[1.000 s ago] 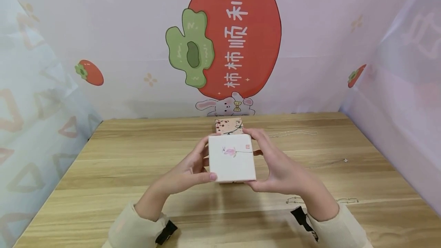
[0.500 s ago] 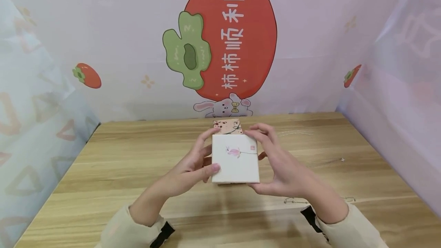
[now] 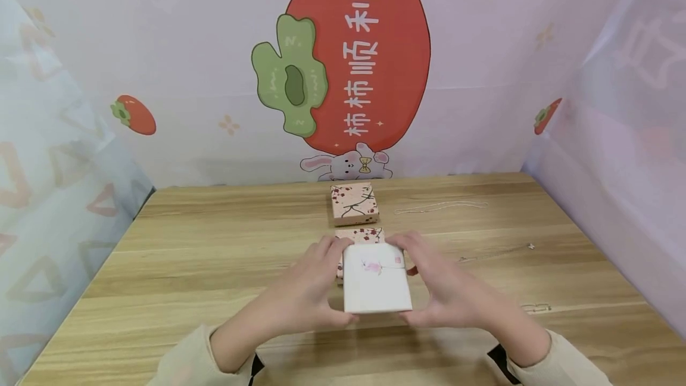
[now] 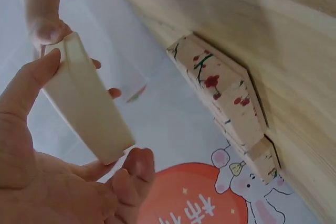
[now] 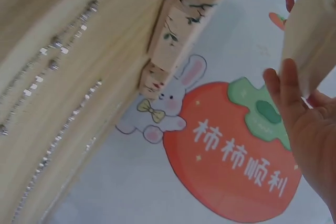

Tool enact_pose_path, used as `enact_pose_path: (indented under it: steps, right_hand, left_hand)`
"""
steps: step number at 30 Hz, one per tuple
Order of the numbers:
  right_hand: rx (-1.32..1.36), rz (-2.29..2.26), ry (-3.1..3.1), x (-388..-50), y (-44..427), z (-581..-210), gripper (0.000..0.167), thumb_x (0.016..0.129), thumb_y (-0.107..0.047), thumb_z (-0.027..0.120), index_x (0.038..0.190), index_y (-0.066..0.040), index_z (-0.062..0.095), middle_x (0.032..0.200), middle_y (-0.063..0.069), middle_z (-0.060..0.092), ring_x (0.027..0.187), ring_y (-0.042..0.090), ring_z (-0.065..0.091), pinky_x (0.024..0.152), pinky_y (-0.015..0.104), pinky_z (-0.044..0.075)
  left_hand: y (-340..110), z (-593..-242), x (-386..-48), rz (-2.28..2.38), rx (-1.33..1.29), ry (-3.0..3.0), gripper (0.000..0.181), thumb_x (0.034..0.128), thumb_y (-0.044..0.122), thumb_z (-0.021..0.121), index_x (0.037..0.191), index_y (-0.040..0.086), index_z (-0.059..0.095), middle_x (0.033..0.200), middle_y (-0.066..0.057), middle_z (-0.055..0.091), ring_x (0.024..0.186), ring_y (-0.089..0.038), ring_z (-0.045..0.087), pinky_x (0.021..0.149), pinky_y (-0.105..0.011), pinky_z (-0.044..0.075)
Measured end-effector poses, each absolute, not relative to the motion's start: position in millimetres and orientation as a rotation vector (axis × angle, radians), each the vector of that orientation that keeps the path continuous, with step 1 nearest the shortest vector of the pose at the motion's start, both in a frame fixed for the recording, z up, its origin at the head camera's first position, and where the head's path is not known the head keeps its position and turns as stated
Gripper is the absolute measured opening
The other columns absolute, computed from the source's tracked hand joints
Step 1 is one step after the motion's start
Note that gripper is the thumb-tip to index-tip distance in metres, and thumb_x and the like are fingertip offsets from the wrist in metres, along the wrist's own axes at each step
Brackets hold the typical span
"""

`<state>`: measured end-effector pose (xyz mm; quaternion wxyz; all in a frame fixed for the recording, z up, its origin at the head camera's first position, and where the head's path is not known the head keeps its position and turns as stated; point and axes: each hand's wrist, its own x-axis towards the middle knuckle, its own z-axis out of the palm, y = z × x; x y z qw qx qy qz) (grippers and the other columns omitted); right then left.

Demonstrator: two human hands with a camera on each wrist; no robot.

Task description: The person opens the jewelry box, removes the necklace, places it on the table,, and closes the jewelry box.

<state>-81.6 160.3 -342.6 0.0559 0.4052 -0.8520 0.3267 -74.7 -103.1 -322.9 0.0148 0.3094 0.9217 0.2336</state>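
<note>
Between both hands, a small white box (image 3: 377, 285) with a pink flower on its top is held above the table. My left hand (image 3: 300, 296) grips its left side, thumb at the near edge and fingers at the far edge. On the opposite side my right hand (image 3: 450, 290) holds it the same way. The box's plain side (image 4: 89, 103) shows in the left wrist view. Just beyond it lies a pink blossom-patterned box (image 3: 360, 234), partly hidden by the white box and the hands. A second patterned box (image 3: 355, 204) sits behind that one.
On the right of the wooden table (image 3: 214, 237) lie thin silver chains: one at the back (image 3: 442, 205), one in the middle (image 3: 498, 252), and a near chain (image 3: 538, 307) partly behind the right arm. A printed cloth backdrop (image 3: 203, 46) stands along the table's far edge.
Both hands have brought the white box nearer to me and a little to the right. It tilts differently, and more of the two patterned boxes behind it shows.
</note>
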Motion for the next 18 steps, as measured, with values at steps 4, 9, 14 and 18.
enact_pose_path:
  steps: [4,9,14,18]
  right_hand:
    - [1.194,0.907,-2.765,-76.1,161.2,-355.3,0.096,0.068,-0.026,0.088,0.145,-0.01,0.032,0.136,-0.005,0.043,0.114,0.007,0.052,0.094,0.034,0.053]
    - [1.158,0.749,-2.893,-72.3,156.5,-368.5,0.097,0.067,-0.038,0.088,0.143,-0.01,0.035,0.136,-0.003,0.045,0.117,0.006,0.05,0.103,0.035,0.048]
    - [1.141,0.638,-2.964,-70.2,152.4,-376.7,0.099,0.065,-0.042,0.088,0.142,-0.01,0.036,0.13,-0.001,0.05,0.108,0.007,0.052,0.097,0.034,0.051]
    - [1.126,0.532,-3.007,-69.3,149.2,-381.8,0.098,0.065,-0.047,0.086,0.143,-0.012,0.038,0.129,-0.003,0.051,0.107,0.007,0.05,0.09,0.034,0.051]
  left_hand:
    - [-98.0,-332.8,-70.3,0.484,0.902,2.899,0.109,0.0631,0.054,0.087,0.146,0.002,0.039,0.141,-0.014,0.051,0.125,-0.033,0.052,0.092,-0.056,0.05]
    - [-95.0,-344.3,-67.3,0.341,0.887,2.859,0.109,0.061,0.055,0.087,0.143,-0.001,0.042,0.14,-0.016,0.053,0.126,-0.034,0.052,0.09,-0.058,0.049]
    - [-93.5,-352.5,-65.8,0.257,0.906,2.846,0.105,0.0594,0.058,0.087,0.138,0.001,0.047,0.132,-0.011,0.057,0.118,-0.029,0.054,0.085,-0.054,0.05]
    - [-92.5,-357.9,-66.9,0.203,0.902,2.816,0.106,0.0594,0.061,0.086,0.138,0.001,0.048,0.132,-0.01,0.058,0.116,-0.03,0.055,0.084,-0.054,0.05]
